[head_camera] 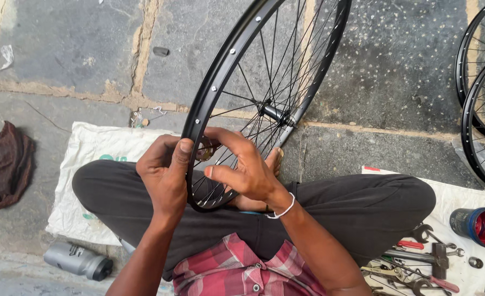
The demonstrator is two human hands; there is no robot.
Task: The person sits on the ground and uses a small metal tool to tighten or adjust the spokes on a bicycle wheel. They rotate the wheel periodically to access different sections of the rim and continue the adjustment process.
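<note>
Wheel rim [220,71], black, spoked, upright over crossed legs at white sack's [89,148] right edge; left hand [163,175] clasping rim, right hand [242,170] pinching spoke [229,156]; best steadied firmly, turned gently.

Soft, even daylight fills the scene, with no hard shadows on the stone floor [78,44]. Faint sheen runs along the black wheel rim [220,71]. Focus is sharp around that rim; the tools [418,263] right of it look slightly soft, perhaps from edge distortion.

Three wheels [264,104], two hands [209,170]
</note>
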